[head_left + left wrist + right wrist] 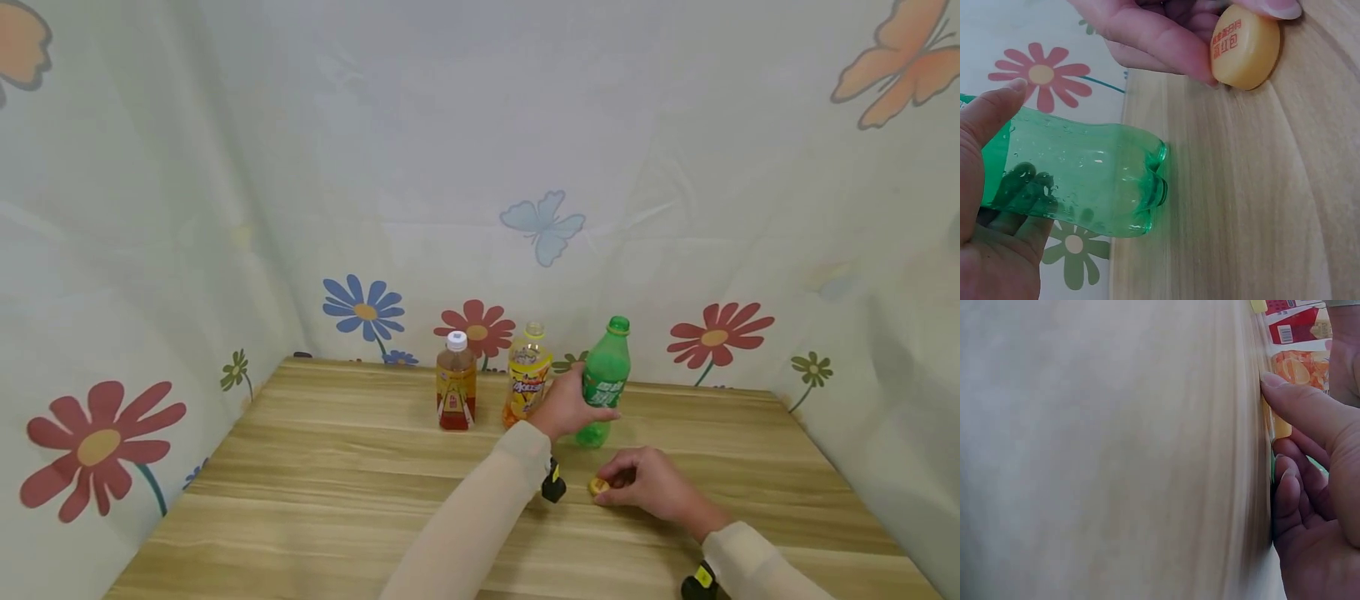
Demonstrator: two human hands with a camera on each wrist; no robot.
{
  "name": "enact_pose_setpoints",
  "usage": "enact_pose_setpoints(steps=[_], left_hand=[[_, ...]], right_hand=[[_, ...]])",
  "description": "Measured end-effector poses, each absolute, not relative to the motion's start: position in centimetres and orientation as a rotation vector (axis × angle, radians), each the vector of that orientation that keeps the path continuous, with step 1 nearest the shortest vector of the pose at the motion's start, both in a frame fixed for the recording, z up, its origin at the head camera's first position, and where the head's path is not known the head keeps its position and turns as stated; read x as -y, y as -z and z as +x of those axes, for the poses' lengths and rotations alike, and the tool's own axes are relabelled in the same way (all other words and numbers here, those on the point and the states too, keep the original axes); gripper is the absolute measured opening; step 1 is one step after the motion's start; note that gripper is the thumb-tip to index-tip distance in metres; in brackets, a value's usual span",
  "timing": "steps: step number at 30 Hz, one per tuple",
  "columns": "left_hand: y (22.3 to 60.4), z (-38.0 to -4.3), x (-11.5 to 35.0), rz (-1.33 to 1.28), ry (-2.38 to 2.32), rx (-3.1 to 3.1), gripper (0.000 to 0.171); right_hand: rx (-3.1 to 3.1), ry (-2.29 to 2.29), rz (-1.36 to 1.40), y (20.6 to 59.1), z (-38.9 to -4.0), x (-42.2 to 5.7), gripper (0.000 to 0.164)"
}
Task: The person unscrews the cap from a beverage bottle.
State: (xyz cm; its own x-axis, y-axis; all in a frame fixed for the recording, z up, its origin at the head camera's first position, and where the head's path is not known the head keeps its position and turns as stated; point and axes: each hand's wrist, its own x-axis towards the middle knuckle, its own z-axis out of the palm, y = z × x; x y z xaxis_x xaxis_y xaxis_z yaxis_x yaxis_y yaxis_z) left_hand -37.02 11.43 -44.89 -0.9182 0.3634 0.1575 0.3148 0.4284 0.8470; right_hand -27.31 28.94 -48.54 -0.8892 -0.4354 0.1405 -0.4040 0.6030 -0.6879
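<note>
In the head view my left hand grips a green soda bottle around its middle. The bottle leans slightly, green cap on top, and its clear green base shows in the left wrist view. My right hand pinches a small orange bottle cap with red print between thumb and fingers, close over the table. Just left of my left hand stands an orange drink bottle with a bare neck, partly hidden by that hand. Farther left, a tea bottle with a white cap stands upright.
The wooden table runs back to a flower-print curtain, close behind the bottles. Black wrist cameras hang below both sleeves, one under the left wrist, the other by the right.
</note>
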Motion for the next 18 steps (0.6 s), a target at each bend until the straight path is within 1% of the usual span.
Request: enact_pose_setpoints(steps=[4, 18], left_hand=[[45.00, -36.86, -11.63, 0.651, -1.522, -2.623, 0.068], [45.12, -36.68, -11.22, 0.690, -1.509, -2.643, 0.069]], right_hand=[[-2.774, 1.157, -0.709, 48.45, -27.23, -29.07, 0.023], [-2.781, 1.094, -0.698, 48.76, -27.54, -29.02, 0.025]])
